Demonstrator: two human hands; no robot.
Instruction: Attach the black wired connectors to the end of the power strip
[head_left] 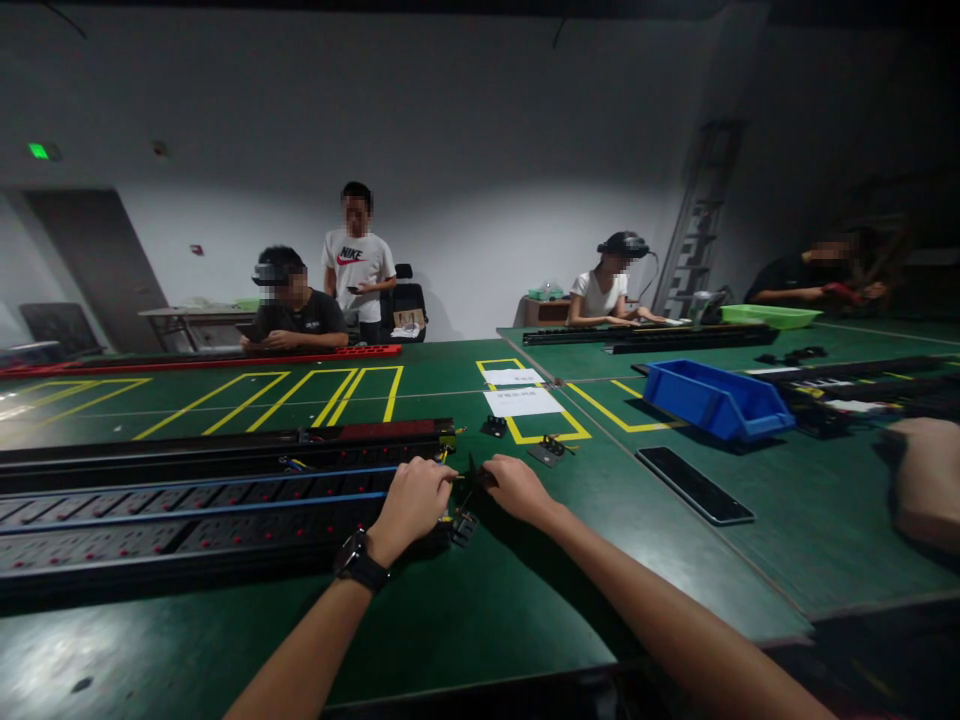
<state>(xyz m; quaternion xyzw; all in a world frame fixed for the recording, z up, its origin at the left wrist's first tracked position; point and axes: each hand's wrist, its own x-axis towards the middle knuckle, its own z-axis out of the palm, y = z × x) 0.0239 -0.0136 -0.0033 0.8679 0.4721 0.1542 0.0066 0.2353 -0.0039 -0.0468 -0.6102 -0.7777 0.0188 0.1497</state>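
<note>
Long black power strips [247, 535] with rows of sockets, red dots and blue lines lie on the green table, reaching in from the left. My left hand [414, 505], with a black watch on its wrist, is closed in a pinch by their right end. A thin yellowish wire [457, 477] shows at its fingertips. Facing it, my right hand [517, 488] is closed around a small dark piece [475, 470], too dim to name. The fingertips of both hands are close together. Below them, a small black socket plate [463, 530] sits at the strip end.
Beyond my hands lie two small black plates [547, 450] and paper sheets [523, 402]. Rightward are a phone [694, 485], a blue bin [716, 402] and dark strips [862, 385]. Another person's arm [930, 480] enters at right. Several people are across the table [600, 550].
</note>
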